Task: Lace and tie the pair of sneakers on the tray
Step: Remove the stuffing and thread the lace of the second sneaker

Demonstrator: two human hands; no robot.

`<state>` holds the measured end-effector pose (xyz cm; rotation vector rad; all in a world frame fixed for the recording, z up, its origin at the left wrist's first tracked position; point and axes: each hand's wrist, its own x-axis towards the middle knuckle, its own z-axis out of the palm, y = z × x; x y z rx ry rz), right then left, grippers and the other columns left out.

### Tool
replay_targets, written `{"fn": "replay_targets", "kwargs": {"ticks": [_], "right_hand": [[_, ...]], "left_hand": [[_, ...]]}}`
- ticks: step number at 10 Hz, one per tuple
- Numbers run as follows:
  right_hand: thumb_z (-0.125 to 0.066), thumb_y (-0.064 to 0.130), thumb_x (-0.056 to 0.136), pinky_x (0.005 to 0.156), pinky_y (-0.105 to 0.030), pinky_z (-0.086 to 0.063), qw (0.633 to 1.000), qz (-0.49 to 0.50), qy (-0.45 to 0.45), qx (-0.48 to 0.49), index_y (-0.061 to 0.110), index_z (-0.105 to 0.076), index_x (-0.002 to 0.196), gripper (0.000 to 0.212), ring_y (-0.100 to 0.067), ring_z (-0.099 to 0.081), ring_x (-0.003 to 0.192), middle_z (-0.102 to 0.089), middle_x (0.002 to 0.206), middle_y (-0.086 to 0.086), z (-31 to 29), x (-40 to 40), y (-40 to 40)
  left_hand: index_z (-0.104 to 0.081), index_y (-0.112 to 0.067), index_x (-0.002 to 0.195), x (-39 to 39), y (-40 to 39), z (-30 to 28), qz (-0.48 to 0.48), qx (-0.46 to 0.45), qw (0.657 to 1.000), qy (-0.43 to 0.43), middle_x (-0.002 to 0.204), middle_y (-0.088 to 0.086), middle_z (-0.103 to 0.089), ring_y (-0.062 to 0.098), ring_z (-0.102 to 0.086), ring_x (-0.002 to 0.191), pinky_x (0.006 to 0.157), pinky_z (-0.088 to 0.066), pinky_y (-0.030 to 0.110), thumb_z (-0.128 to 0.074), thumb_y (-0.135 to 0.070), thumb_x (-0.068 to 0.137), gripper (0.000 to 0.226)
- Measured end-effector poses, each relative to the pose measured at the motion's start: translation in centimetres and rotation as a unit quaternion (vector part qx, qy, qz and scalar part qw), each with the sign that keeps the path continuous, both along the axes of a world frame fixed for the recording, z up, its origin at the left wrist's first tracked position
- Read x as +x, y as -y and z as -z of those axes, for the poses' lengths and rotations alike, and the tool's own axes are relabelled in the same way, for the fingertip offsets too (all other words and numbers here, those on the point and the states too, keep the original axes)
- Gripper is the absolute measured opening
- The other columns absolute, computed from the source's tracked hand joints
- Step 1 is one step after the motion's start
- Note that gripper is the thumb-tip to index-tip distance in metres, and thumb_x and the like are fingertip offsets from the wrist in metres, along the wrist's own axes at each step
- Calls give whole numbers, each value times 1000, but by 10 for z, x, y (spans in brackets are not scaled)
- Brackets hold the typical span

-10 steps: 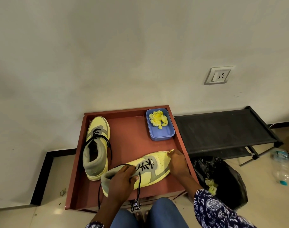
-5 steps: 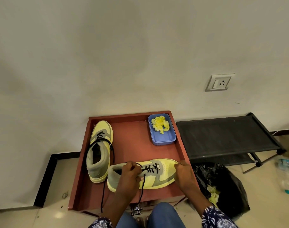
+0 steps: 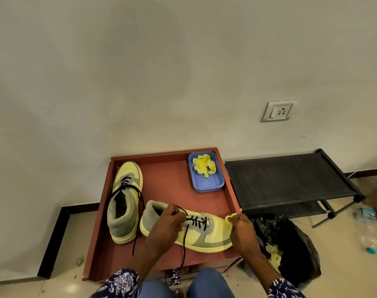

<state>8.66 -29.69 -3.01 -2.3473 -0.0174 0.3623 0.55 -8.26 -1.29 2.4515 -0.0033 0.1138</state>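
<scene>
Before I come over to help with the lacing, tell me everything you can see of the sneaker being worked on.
The near sneaker is pale yellow with grey panels and a grey padded collar, looking like leather or synthetic. It lies across the front of the red tray, toe to the right. Black laces cross its lower eyelets; loose ends trail over the tray's front edge. The left hand grips the lace near the collar, and the right hand pinches the toe. Its heel is close to the other sneaker.
</scene>
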Motion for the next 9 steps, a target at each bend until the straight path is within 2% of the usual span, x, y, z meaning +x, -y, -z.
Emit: {"fn": "replay_targets", "kwargs": {"ticks": [1,2,3,4,5,6,7,8,9], "right_hand": [[-45,-5,88,72,-6,-39,998,-37,26,-35,-4,-62,110,28,-11,-59,91,-59,104,-10,9,-7,8],[-49,-2,87,89,-16,-39,998,-36,33,-30,3,-66,110,29,-26,-57,106,-61,115,-15,13,-10,6],[-51,-1,86,92,-12,-35,997,-78,22,-17,8,-67,111,31,-21,-59,108,-64,117,-10,15,-22,-2],[-52,-3,85,96,-15,-38,997,-76,5,-3,9,-67,111,32,-19,-59,110,-63,120,-7,14,-25,-8],[-51,-3,85,93,-9,-36,995,-98,-20,-4,9,-66,113,33,-15,-57,112,-60,122,-3,15,-32,-16],[-51,-4,85,88,-4,-33,994,-109,-17,-8,9,-66,112,33,-14,-56,112,-59,121,-3,17,-35,-22],[-51,-3,85,85,-3,-34,994,-112,-9,-4,10,-67,111,33,-13,-57,108,-60,119,-3,18,-41,-29],[-51,-2,86,86,-4,-35,993,-115,7,6,10,-67,111,33,-13,-57,108,-60,121,-3,17,-45,-35],[-50,-1,86,81,5,-31,992,-124,16,13,8,-66,113,32,-14,-57,109,-59,122,-4,14,-53,-41]], "left_hand": [[-62,-2,77,9,-15,-3,-4,79,997,9,82,5,-43,14,-42,70,65,-33,18,-51,-11,77,14],[-62,-7,74,15,-24,-6,-14,117,993,24,78,7,-49,13,-41,66,61,-33,19,-56,-10,74,7],[-64,-14,71,23,-35,-11,-1,177,983,45,73,4,-51,12,-48,56,58,-27,9,-60,-13,67,5],[-64,-10,73,25,-40,-9,-3,175,984,40,74,7,-51,14,-47,57,58,-29,12,-57,-11,70,8],[-60,-5,75,26,-47,-3,-29,146,988,27,77,12,-48,15,-40,63,50,-40,27,-48,-2,72,12],[-58,-3,76,26,-50,-1,-50,134,990,17,78,11,-43,18,-40,63,53,-43,33,-52,5,72,11],[-56,2,85,26,-51,3,-109,105,988,-26,84,8,-38,23,-44,72,63,-39,33,-52,5,80,7],[-55,2,91,25,-48,9,-151,83,984,-39,87,7,-40,24,-45,76,65,-36,31,-50,0,85,8],[-55,0,103,22,-41,15,-208,28,977,-42,101,13,-50,28,-50,89,71,-38,30,-45,1,89,17]]}}
